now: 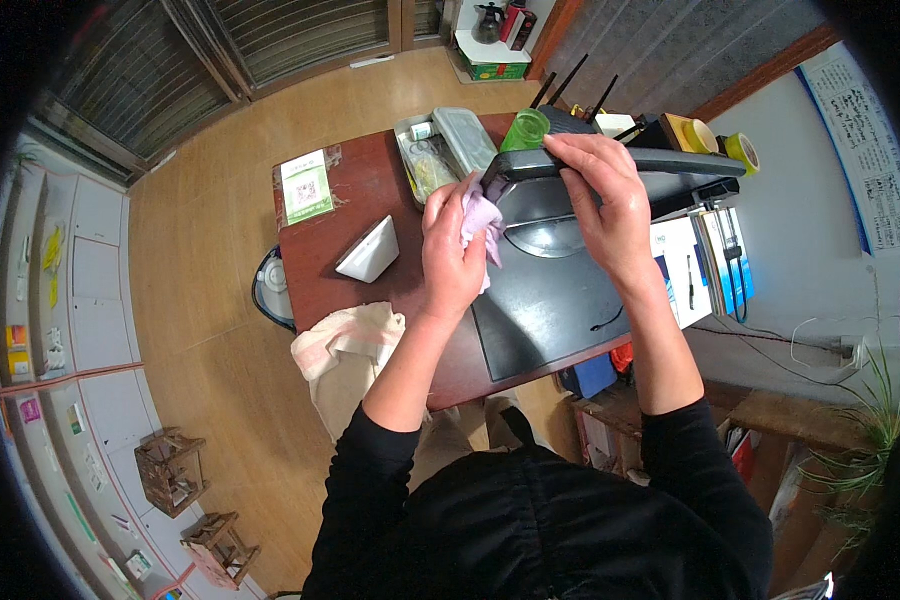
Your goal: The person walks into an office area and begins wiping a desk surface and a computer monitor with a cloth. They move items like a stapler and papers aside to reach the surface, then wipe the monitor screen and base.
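A black computer monitor (667, 160) stands on the desk, seen from above, with its shiny round base (546, 238) beneath it. In my left hand (451, 247) is a crumpled light-purple cloth (483, 222), pressed to the monitor's left side edge. My right hand (604, 196) grips the monitor's top edge, fingers over the far side and thumb on the near side. Under the monitor lies a dark desk mat (532, 330). Left of my left hand a white box-shaped object (369, 250) rests on the red-brown desk (315, 270).
A cream towel (349, 337) hangs over the desk's front left corner. Behind the monitor are a green cup (526, 129), an open plastic container (425, 169), a router with antennas (566, 118) and tape rolls (741, 152). Papers with a pen (691, 281) lie at right. Small wooden stools (171, 471) stand left.
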The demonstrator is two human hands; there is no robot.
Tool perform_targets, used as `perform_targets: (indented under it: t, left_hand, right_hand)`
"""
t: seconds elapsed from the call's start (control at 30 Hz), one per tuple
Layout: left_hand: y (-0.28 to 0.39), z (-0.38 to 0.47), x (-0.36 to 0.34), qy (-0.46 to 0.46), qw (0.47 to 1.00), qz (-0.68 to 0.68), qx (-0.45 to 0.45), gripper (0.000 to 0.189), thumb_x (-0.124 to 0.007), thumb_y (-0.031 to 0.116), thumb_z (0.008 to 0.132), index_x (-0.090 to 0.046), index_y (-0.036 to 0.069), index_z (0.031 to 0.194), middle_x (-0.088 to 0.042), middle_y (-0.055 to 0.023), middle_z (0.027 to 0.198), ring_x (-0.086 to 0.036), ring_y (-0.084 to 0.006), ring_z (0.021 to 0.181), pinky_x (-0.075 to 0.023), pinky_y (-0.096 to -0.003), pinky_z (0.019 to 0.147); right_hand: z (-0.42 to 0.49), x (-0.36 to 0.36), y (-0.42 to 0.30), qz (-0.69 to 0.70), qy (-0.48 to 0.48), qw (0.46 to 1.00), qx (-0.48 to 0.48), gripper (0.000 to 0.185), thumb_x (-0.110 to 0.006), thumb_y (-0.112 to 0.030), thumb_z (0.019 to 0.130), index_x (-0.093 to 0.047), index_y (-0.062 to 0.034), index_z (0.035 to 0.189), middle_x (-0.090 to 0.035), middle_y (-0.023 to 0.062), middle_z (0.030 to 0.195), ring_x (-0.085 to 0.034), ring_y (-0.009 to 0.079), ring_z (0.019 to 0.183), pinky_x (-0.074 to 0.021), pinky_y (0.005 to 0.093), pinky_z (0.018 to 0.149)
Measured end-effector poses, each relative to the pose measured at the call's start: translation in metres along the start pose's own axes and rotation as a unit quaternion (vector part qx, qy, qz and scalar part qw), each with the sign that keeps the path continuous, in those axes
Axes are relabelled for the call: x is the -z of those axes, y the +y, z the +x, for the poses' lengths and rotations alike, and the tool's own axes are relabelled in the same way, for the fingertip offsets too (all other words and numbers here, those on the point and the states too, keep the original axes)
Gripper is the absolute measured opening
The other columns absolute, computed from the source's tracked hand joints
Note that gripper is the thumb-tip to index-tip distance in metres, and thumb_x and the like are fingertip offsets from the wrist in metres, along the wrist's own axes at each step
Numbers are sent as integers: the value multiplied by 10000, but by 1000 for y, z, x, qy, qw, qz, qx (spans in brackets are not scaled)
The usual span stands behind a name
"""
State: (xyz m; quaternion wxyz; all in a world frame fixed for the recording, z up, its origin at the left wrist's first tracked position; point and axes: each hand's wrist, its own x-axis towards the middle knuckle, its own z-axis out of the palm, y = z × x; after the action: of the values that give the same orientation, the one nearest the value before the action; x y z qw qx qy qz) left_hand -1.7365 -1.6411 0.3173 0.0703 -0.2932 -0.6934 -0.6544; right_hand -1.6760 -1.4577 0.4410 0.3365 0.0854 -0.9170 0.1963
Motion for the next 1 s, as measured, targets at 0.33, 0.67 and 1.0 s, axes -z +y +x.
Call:
perform_targets:
  t: [0.33,0.67,1.0]
  left_hand:
    - [95,-43,19,44,884,-392,250,578,-591,204,1040,-400,-35,1530,-516,-157,1468,-519,-224,1334,-394,-372,1147]
    - [81,30,16,9,998,-5,-55,656,-721,97,964,-467,21,1564,-502,-217,1498,-527,-303,1347,-407,-390,1137]
    - [50,48,5,-44,981,-162,97,341,-567,26,1065,-587,-44,1398,-643,-111,1348,-597,-173,1250,-430,-314,1105]
  right_hand:
    - [-33,13,-79,149,-59,987,-28,749,-837,-286,777,-604,-117,1469,-501,201,1555,-479,390,1429,-391,511,1178]
    - [-17,82,0,-117,81,985,-98,716,-704,101,777,-581,-129,1445,-631,149,1413,-580,370,1306,-477,471,1102]
    - [-2,24,-18,-212,24,976,-47,514,-797,-134,718,-664,-75,1211,-656,141,1257,-621,337,1111,-555,462,899]
